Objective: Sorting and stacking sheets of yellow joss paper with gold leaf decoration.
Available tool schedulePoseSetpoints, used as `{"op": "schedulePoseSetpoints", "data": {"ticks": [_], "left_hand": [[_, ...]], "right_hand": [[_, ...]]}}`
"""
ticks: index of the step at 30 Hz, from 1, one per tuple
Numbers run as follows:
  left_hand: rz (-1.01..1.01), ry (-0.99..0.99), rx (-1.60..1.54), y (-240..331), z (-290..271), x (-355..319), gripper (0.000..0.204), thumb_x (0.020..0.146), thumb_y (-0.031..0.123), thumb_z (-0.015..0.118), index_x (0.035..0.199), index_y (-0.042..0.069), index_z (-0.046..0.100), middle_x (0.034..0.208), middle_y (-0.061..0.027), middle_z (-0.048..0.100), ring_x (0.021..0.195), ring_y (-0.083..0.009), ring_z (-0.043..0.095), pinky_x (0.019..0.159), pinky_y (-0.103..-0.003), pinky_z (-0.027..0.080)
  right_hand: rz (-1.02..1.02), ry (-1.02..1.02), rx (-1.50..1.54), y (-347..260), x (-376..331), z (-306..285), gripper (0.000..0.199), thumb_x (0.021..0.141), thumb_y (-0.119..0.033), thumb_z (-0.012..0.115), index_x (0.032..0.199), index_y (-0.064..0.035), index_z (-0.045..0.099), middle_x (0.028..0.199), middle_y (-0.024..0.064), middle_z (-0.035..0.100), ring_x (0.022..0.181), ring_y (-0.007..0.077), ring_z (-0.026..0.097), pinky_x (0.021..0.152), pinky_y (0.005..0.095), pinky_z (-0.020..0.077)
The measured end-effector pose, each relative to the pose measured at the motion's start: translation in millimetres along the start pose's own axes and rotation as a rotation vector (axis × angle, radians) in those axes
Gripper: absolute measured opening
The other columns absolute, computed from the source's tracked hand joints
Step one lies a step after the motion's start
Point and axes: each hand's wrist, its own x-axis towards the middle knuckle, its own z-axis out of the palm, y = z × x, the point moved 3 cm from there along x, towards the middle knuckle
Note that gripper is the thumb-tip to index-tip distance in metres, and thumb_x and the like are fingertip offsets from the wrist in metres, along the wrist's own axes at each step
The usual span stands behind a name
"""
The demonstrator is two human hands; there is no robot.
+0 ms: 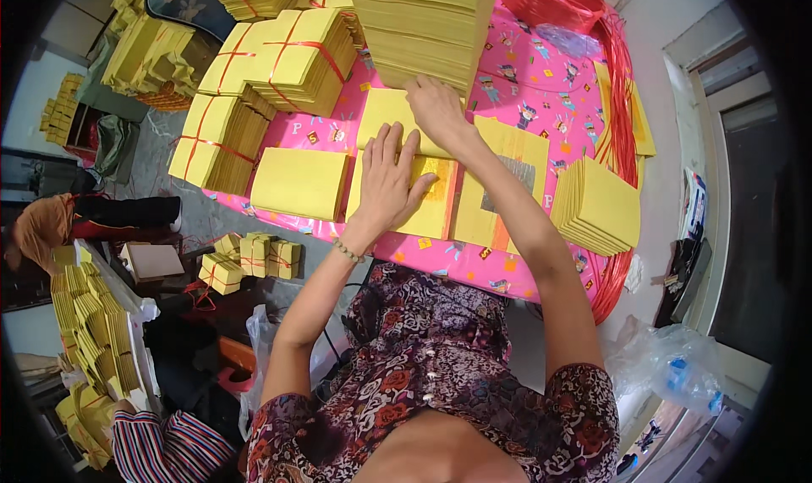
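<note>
My left hand (387,178) lies flat with fingers stretched, pressing on a yellow paper sheet (427,222) that bears a gold foil square (433,189) and an orange-red stripe. Beyond it, my right hand (438,115) has bent fingers closed at the far edge of another yellow paper (381,115), beside the foot of a tall stack of yellow paper (419,30). Its fingertips are partly hidden. Under my right forearm lies a yellow sheet with a silver foil patch (509,183). A low yellow pile (300,183) sits left of my left hand.
Bundles of yellow paper tied with red string (296,56) crowd the table's left side. A fanned yellow stack (596,205) stands at right, by hanging red strands (622,102). The pink patterned tablecloth (503,81) shows between them. At lower left is another person's striped sleeve (173,445).
</note>
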Motion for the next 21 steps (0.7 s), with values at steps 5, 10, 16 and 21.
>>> {"op": "schedulePoseSetpoints", "data": {"ticks": [5,10,16,21], "left_hand": [[0.011,-0.022,0.016,2.8,-2.5,0.4,0.07,0.092,0.047,0.062,0.15,0.012,0.041,0.153,-0.0245,0.034,0.142,-0.0436,0.029,0.117,-0.055,0.023],[0.038,-0.044,0.032,3.9,-4.7,0.1,0.068,0.093,0.052,0.06,0.15,0.019,0.044,0.154,-0.0267,0.031,0.142,-0.0462,0.028,0.116,-0.056,0.024],[0.04,-0.085,0.055,4.6,-3.2,0.1,0.069,0.093,0.058,0.056,0.15,0.02,0.045,0.156,-0.0272,0.028,0.144,-0.0467,0.025,0.116,-0.056,0.023],[0.043,-0.093,0.069,4.4,-4.3,0.5,0.069,0.094,0.059,0.054,0.15,0.021,0.045,0.157,-0.0264,0.026,0.145,-0.0463,0.024,0.117,-0.056,0.021]], "right_hand": [[0.014,-0.032,0.031,2.2,-0.5,0.1,0.017,0.093,-0.013,0.058,0.104,-0.0007,0.063,0.101,0.0181,0.063,0.1,0.0372,0.063,0.083,0.0495,0.052],[0.044,-0.096,0.093,2.8,3.3,-2.4,0.019,0.093,-0.014,0.06,0.105,-0.0006,0.066,0.101,0.0185,0.063,0.102,0.0386,0.064,0.083,0.0495,0.0524],[0.019,-0.065,0.044,2.7,3.1,-0.4,0.02,0.093,-0.015,0.061,0.106,-0.0007,0.067,0.102,0.019,0.064,0.101,0.0388,0.064,0.083,0.0499,0.0527],[0.037,-0.081,0.053,2.7,3.4,-0.6,0.02,0.093,-0.015,0.06,0.106,-0.0007,0.067,0.103,0.019,0.064,0.101,0.0384,0.064,0.083,0.0497,0.0528]]}}
